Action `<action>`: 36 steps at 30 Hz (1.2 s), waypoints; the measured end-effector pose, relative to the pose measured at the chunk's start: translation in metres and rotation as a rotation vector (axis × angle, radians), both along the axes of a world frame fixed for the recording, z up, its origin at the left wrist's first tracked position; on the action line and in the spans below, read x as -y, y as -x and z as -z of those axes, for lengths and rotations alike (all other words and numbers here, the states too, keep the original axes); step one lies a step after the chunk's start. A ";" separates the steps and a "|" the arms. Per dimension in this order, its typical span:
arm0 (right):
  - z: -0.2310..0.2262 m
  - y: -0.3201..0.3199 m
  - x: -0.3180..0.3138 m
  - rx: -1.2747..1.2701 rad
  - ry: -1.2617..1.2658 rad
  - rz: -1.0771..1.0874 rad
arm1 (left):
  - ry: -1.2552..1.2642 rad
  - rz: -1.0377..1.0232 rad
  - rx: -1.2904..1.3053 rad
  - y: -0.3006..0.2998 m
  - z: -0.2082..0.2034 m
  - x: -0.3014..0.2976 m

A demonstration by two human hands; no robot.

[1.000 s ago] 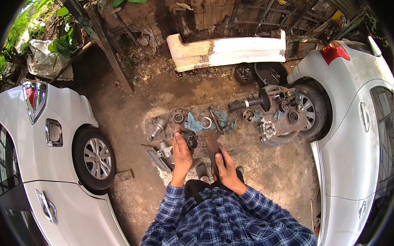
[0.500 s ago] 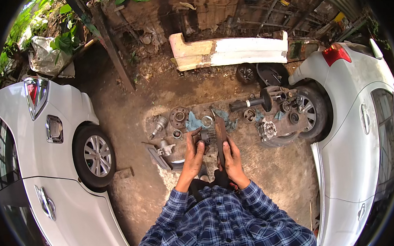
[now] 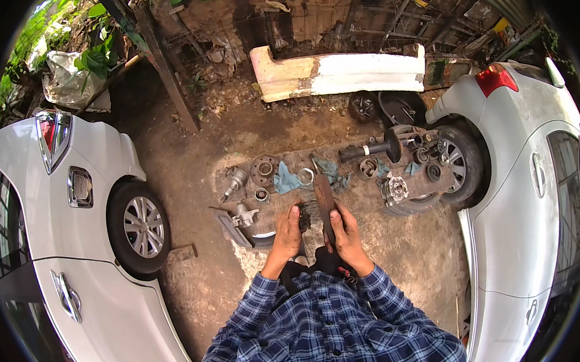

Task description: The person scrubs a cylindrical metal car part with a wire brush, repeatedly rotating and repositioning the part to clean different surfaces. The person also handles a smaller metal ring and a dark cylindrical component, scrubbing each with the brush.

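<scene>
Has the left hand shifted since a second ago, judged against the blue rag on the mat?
Yes. The left hand has moved right, closer to the right hand, and now lies below the blue rag.

A: What does the left hand (image 3: 287, 228) hold?

B: A small dark round metal part (image 3: 301, 216), mostly covered by the fingers; its kind is too small to tell.

A: And the long rusty brown flat tool (image 3: 325, 205)?

B: Its lower end is hidden inside the right hand (image 3: 346, 229), and the bristles against the part are only a dark blur.

A: The cars?

B: The white car on the left (image 3: 51, 259) and the white car on the right (image 3: 533, 194) are both cut off by the dark rim. The small grey metal parts on the ground (image 3: 394, 169) are too fine to identify.
</scene>
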State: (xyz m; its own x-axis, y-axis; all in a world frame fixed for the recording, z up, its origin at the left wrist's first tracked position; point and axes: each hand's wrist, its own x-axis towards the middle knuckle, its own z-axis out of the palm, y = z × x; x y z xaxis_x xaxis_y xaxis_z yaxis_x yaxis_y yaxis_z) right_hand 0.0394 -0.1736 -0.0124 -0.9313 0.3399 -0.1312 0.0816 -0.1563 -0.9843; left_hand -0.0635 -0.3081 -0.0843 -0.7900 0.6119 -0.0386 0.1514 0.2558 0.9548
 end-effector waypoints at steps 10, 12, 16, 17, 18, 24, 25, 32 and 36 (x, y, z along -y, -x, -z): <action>0.009 -0.007 0.006 -0.013 -0.169 0.106 | -0.109 0.013 -0.008 -0.001 0.040 0.002; 0.010 -0.007 0.007 -0.007 -0.110 0.057 | -0.054 -0.015 -0.482 -0.001 0.044 0.004; 0.010 -0.007 0.015 -0.033 -0.110 0.059 | -0.004 -0.072 -0.826 0.001 0.037 0.007; 0.009 -0.008 0.018 0.034 -0.069 0.029 | 0.026 -0.137 -0.870 0.001 0.032 0.009; 0.010 -0.005 0.018 -0.032 -0.106 0.061 | 0.013 -0.172 -0.894 -0.005 0.028 0.007; 0.011 0.000 0.023 -0.041 -0.127 0.091 | -0.016 -0.211 -0.965 -0.005 0.005 0.005; 0.010 0.001 0.024 -0.053 -0.092 0.036 | -0.019 -0.250 -0.993 -0.003 0.004 0.006; 0.008 0.005 0.021 -0.043 -0.103 0.112 | -0.042 -0.177 -0.956 -0.010 0.000 0.003; 0.007 0.005 0.023 0.000 -0.069 0.068 | -0.088 -0.269 -1.046 -0.004 -0.005 0.001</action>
State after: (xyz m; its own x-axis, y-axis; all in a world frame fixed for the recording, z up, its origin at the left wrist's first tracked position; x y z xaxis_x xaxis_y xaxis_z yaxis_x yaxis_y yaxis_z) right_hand 0.0349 -0.1970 -0.0198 -0.9055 0.4110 -0.1053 0.0731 -0.0934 -0.9929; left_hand -0.0598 -0.3089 -0.0789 -0.5143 0.3814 0.7682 0.8509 0.3390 0.4013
